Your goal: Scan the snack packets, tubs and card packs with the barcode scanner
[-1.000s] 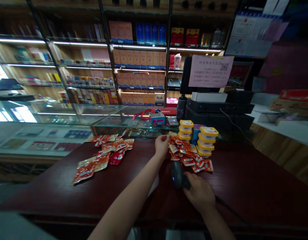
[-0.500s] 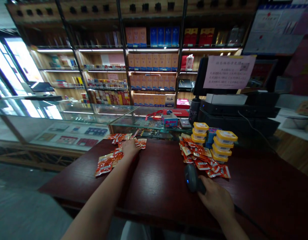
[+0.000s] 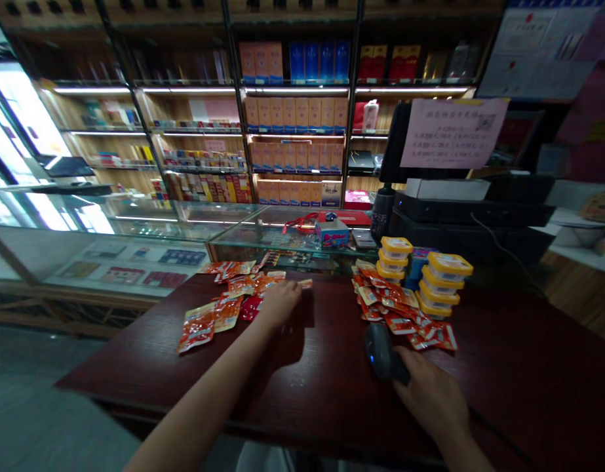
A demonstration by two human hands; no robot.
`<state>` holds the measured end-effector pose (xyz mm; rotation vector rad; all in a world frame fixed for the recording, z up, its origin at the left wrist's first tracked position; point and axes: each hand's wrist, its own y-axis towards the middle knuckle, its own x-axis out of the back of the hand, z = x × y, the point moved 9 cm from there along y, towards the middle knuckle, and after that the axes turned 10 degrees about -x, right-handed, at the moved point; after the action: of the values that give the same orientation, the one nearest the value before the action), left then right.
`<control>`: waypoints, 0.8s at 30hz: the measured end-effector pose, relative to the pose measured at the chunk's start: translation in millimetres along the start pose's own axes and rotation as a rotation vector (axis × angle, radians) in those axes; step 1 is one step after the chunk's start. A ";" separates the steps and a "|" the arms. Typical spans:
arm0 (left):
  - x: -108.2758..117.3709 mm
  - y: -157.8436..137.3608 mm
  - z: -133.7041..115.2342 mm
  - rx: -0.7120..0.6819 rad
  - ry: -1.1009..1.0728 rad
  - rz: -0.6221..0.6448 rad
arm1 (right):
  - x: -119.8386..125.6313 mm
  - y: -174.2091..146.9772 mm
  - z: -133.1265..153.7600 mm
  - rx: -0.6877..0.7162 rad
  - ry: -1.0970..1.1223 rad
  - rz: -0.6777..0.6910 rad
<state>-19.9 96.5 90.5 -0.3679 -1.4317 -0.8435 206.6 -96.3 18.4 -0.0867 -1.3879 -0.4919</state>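
My left hand (image 3: 281, 303) is closed on a small snack packet (image 3: 306, 284), whose pale end sticks out past the fingertips above the dark wooden counter (image 3: 326, 393). Beside that hand, orange-red snack packets (image 3: 198, 326) lie loosely spread on the left, with a darker red packet (image 3: 251, 308) among them. In my right hand (image 3: 432, 393) is a black barcode scanner (image 3: 379, 352) with a blue light, its head turned left and its cable trailing off to the lower right. Just beyond the scanner sits a pile of similar orange packets (image 3: 395, 298).
Stacked yellow-lidded tubs (image 3: 438, 285) stand behind the right pile, near a monitor with a pink notice (image 3: 452, 134). A glass display case (image 3: 243, 226) borders the counter's far side, carrying a small colourful box (image 3: 332, 233). Lit shelves of boxes line the back wall.
My left hand has moved right, out of the loose packets, carrying one packet. The darker red packet now shows. My right hand still holds the scanner in nearly the same place.
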 end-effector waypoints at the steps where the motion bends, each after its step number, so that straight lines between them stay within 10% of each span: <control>1: -7.7 -3.1 -17.0 -0.051 -0.028 0.012 | -0.3 0.2 -0.1 0.001 -0.001 0.011; 6: -32.9 -18.6 -57.9 -0.155 -0.188 0.055 | 2.6 0.8 1.1 -0.014 -0.006 0.033; 15: -41.3 -11.5 -12.3 0.562 -0.290 -0.033 | 8.0 -1.2 3.2 -0.011 -0.046 -0.012; 24: -61.0 -15.4 -3.0 0.477 -1.008 -0.477 | 16.4 1.9 2.5 -0.031 0.069 -0.014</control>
<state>-23.8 101.5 27.8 -0.0579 -2.6681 -0.6598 206.7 -98.4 35.0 -0.0845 -1.3147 -0.5229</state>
